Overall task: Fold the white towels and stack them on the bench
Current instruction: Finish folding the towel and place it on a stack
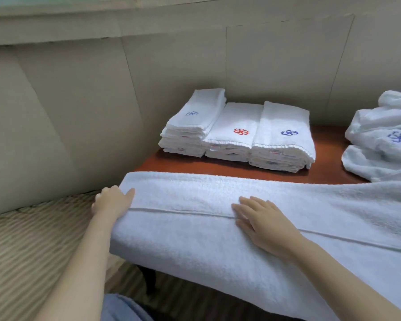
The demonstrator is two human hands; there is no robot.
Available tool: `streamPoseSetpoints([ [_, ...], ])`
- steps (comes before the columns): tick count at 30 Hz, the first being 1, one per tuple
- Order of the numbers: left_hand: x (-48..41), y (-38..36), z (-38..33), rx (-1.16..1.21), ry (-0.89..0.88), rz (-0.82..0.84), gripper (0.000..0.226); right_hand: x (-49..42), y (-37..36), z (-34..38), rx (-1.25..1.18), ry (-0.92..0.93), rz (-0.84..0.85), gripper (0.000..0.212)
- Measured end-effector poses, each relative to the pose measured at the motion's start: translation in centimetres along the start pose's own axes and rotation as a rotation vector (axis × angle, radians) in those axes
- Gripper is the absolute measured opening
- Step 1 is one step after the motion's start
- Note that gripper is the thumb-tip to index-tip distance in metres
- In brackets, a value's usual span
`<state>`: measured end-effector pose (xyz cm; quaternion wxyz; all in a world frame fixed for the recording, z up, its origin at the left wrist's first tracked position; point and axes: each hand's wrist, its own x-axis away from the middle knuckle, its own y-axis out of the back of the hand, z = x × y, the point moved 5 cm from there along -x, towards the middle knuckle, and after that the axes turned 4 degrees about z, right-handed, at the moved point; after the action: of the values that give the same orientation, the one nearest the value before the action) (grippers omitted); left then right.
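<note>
Beige panelled walls (183,66) meet in a corner above ribbed beige carpet (33,239), evenly lit.

Reddish-brown bench (329,167) against a pale wall. Large white towel (218,228) spread across its near edge, overhanging the front. Three stacks of folded towels (237,135) side by side at the far centre, touching one another. Heap of unfolded towels (384,140) at far right.
</note>
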<state>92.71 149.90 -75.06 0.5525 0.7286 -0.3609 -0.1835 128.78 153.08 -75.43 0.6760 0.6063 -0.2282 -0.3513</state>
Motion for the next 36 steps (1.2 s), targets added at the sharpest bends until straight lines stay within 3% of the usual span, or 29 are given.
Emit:
streamPoseSetpoints([
  [5, -0.8, 0.5, -0.2, 0.337, -0.108, -0.101, 0.023, 0.4, 1.0, 1.0, 0.035, 0.054, -0.129, 0.023],
  [9, -1.5, 0.8, -1.0, 0.497, -0.128, -0.118, 0.038, 0.8, 1.5, 1.9, 0.135, -0.015, -0.173, 0.006],
  [13, -2.6, 0.9, -0.5, 0.412, -0.024, -0.062, 0.04, 1.1, 2.4, 2.5, 0.236, -0.011, -0.326, 0.034],
  [18, -3.4, 1.0, 0.0, 0.315, -0.093, -0.088, 0.043, 1.7, 2.8, 2.6, 0.172, 0.049, -0.497, 0.027],
  [20, -3.3, 1.0, 0.1, 0.266, -0.112, -0.135, 0.042, 1.8, 2.8, 2.8, 0.146, 0.083, -0.498, 0.017],
  [24, -3.1, 0.9, 0.2, 0.271, -0.084, -0.182, 0.024, 1.6, 2.3, 2.4, 0.059, 0.095, -0.365, 0.017],
  [28, -3.6, 0.8, -1.0, 0.294, -0.121, -0.132, 0.036, 1.8, 2.1, 2.4, 0.0, 0.086, -0.305, 0.012],
  [32, -4.0, 0.6, -2.5, 0.51, -0.115, -0.023, 0.023, 1.8, 2.3, 2.6, -0.01, 0.09, -0.294, 0.011],
  [36, -4.1, 0.4, -3.9, 0.826, -0.147, 0.07, 0.029, 1.5, 2.1, 2.2, -0.007, 0.092, -0.286, 0.012],
])
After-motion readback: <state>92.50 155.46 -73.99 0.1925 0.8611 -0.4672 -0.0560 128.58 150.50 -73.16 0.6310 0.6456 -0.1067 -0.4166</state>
